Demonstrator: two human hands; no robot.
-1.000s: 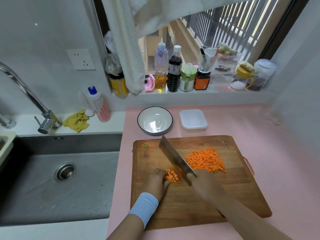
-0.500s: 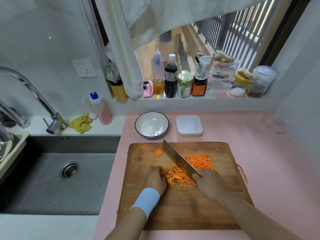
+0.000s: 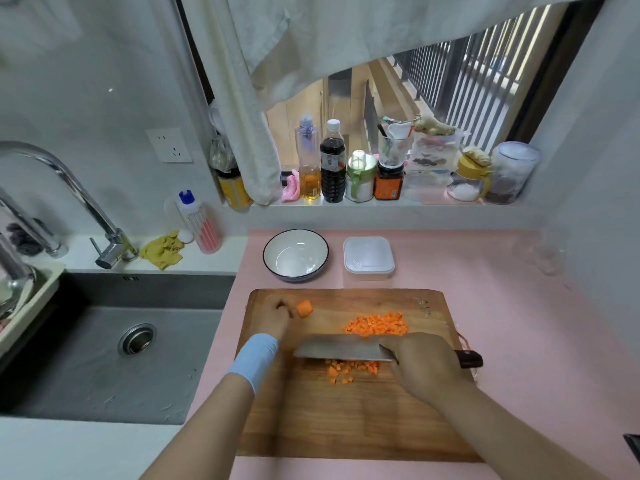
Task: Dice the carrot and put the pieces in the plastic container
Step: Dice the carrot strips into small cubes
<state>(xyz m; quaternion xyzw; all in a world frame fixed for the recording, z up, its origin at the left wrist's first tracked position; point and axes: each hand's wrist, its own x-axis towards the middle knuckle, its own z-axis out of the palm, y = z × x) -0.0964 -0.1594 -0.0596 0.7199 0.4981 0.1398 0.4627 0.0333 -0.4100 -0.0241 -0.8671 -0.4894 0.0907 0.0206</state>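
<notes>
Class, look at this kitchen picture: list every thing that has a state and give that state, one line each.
plastic container, lid on
bowl, upright, empty
faucet, no water running
carrot chunk, uncut, at left hand fingertips; grip unclear
diced carrot pile, heaped on cutting board
loose dice, scattered by the blade
cleaver, gripped by right hand, blade sideways across board

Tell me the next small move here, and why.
Probably sweep the loose dice up into the big pile with the knife. The right hand holds the knife crosswise right beside that scatter, which lies apart from the pile. The left hand has its fingers at an uncut carrot chunk near the far corner of the board, so the middle likely needs clearing.
</notes>
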